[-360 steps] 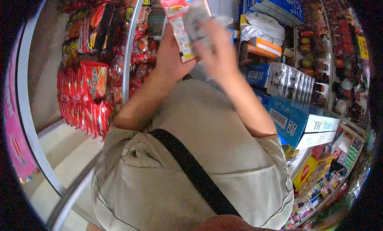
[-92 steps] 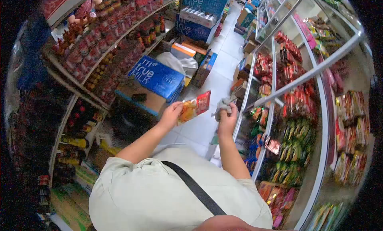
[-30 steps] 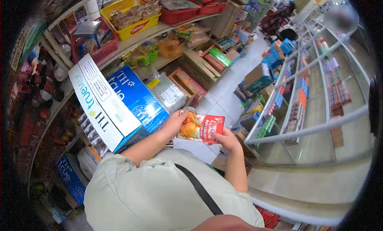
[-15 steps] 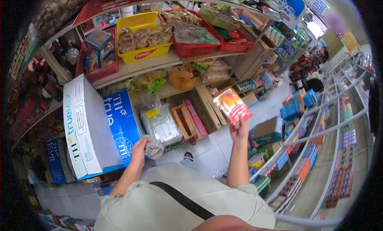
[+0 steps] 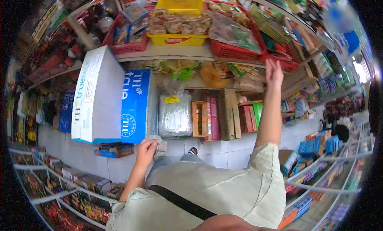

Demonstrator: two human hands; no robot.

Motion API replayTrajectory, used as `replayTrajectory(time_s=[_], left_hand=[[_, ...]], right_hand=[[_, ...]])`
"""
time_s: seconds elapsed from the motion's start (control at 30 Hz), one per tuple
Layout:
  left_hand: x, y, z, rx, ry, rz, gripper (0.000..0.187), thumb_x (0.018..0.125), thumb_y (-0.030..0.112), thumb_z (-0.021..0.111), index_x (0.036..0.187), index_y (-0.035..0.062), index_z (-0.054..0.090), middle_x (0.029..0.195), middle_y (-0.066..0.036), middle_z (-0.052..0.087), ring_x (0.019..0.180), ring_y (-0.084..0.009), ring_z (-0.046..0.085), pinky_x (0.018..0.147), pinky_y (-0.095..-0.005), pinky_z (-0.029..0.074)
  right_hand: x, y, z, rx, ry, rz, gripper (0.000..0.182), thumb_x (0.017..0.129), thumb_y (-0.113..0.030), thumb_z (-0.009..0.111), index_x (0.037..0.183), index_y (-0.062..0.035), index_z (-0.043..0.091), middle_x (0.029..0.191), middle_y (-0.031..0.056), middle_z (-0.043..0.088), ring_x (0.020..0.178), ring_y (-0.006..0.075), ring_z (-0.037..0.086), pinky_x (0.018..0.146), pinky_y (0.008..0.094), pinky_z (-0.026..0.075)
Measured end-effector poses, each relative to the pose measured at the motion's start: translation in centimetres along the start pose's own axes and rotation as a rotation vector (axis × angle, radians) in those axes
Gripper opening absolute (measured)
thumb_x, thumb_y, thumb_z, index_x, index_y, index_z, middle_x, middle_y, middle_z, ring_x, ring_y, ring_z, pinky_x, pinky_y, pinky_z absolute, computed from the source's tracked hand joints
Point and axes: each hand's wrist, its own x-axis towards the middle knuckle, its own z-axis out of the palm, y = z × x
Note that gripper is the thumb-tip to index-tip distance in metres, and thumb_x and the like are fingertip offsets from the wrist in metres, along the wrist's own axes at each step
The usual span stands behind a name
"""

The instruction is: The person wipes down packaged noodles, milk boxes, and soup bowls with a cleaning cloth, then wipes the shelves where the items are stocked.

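Left hand (image 5: 147,150) has a grey rag (image 5: 160,145) bunched in its fingers; should be light, floppy, grabbable anywhere. Farther out, the right hand (image 5: 274,73) has fingers stretched, nothing visibly gripped, right by the small red basket (image 5: 292,65). Packets (image 5: 279,49) inside look light, bendy, probably slick, so pinch an edge.

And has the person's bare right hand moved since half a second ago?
Yes: the bare right hand has moved forward, up the picture, closer to the yellow rectangular plastic basket.
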Motion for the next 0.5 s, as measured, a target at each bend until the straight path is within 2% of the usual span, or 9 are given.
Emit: replayTrajectory(time_s=[0.1, 0.17, 0.23, 0.3, 0.37, 0.4, 0.43, 0.47, 0.5], left_hand=[[-2.6, -1.6, -1.2, -0.055, 0.056, -0.091, 0.016, 0.079, 0.012, 0.054, 0.078, -0.0001, 0.063, 0.083, -0.013, 0.059, 0.081, -0.0238, 0.055, 0.075, -0.0313, 0.041], [-3.5, -3.4, -2.5, -0.032, 0.071, -0.123, 0.015, 0.080, 0.012, 0.054, 0.080, 0.0001, 0.063, 0.084, -0.012, 0.059, 0.081, -0.0210, 0.055, 0.074, -0.0300, 0.041], [-4.2, -5.5, -3.3, -0.143, 0.129, -0.206, 0.015, 0.081, 0.012, 0.053, 0.083, 0.0005, 0.063, 0.084, -0.011, 0.058, 0.081, -0.0200, 0.055, 0.074, -0.0294, 0.041], [-3.9, -6.6, -4.8, -0.252, 0.088, -0.200, 0.017, 0.082, 0.013, 0.053, 0.095, 0.0026, 0.059, 0.090, -0.007, 0.057, 0.083, -0.0177, 0.054, 0.072, -0.0267, 0.041], [-3.5, -6.6, -5.9, -0.538, 0.029, -0.352, 0.023, 0.083, 0.014, 0.052, 0.103, 0.0033, 0.055, 0.095, -0.004, 0.055, 0.084, -0.0157, 0.052, 0.072, -0.0254, 0.041], [-3.2, -6.0, -6.6, -0.746, -0.034, -0.346, 0.026, 0.083, 0.014, 0.053, 0.107, 0.0036, 0.052, 0.097, -0.004, 0.053, 0.086, -0.0147, 0.051, 0.073, -0.0249, 0.041], [-2.9, -4.8, -7.5, -0.954, -0.095, -0.335, 0.029, 0.083, 0.015, 0.053, 0.110, 0.0039, 0.049, 0.100, -0.004, 0.051, 0.087, -0.0136, 0.050, 0.073, -0.0244, 0.041], [-2.7, -4.2, -8.5, -1.164, -0.155, -0.318, 0.033, 0.083, 0.016, 0.053, 0.114, 0.0042, 0.046, 0.103, -0.004, 0.049, 0.088, -0.0126, 0.049, 0.074, -0.0239, 0.041], [-2.7, -4.5, -9.5, -1.051, -0.166, -0.286, 0.036, 0.083, 0.016, 0.054, 0.116, 0.0044, 0.045, 0.105, -0.004, 0.048, 0.091, -0.0129, 0.048, 0.076, -0.0247, 0.041]], right_hand=[[-6.8, 9.4, -0.9, 0.117, -0.001, 0.178, 0.017, 0.081, -0.011, 0.052, 0.088, 0.0049, 0.051, 0.083, 0.0175, 0.059, 0.075, 0.0238, 0.060, 0.070, 0.0301, 0.053], [-14.0, 13.6, 0.7, 0.094, 0.060, 0.374, 0.014, 0.079, -0.013, 0.055, 0.080, 0.0011, 0.052, 0.073, 0.0127, 0.060, 0.062, 0.0184, 0.059, 0.048, 0.0206, 0.048], [-20.7, 18.1, 1.5, 0.113, 0.018, 0.471, 0.014, 0.080, -0.017, 0.054, 0.079, -0.0025, 0.053, 0.071, 0.0093, 0.059, 0.058, 0.0151, 0.056, 0.045, 0.0199, 0.043], [-28.2, 20.6, 4.1, 0.032, -0.149, 0.636, 0.015, 0.080, -0.015, 0.052, 0.089, -0.0026, 0.050, 0.066, 0.0065, 0.056, 0.060, 0.0138, 0.054, 0.051, 0.0222, 0.042], [-35.9, 22.2, 7.8, -0.327, -0.381, 0.710, 0.030, 0.083, -0.018, 0.049, 0.109, -0.0039, 0.043, 0.089, 0.0106, 0.054, 0.075, 0.0187, 0.056, 0.063, 0.0260, 0.047], [-38.8, 22.7, 9.0, -0.497, -0.676, 0.743, 0.048, 0.081, -0.015, 0.053, 0.123, -0.0059, 0.032, 0.105, 0.0130, 0.048, 0.091, 0.0223, 0.055, 0.073, 0.0294, 0.047], [-41.6, 23.6, 9.7, -0.578, -0.948, 0.600, 0.057, 0.076, -0.012, 0.059, 0.126, -0.0061, 0.031, 0.111, 0.0137, 0.047, 0.100, 0.0241, 0.051, 0.083, 0.0335, 0.043], [-43.4, 23.4, 11.9, -0.787, -1.266, 0.099, 0.060, 0.073, -0.010, 0.063, 0.126, -0.0070, 0.035, 0.116, 0.0136, 0.047, 0.107, 0.0265, 0.046, 0.090, 0.0364, 0.037], [-45.1, 23.7, 13.5, -0.789, -1.280, 0.084, 0.058, 0.072, -0.011, 0.063, 0.124, -0.0070, 0.037, 0.117, 0.0132, 0.047, 0.108, 0.0268, 0.046, 0.091, 0.0365, 0.036]])
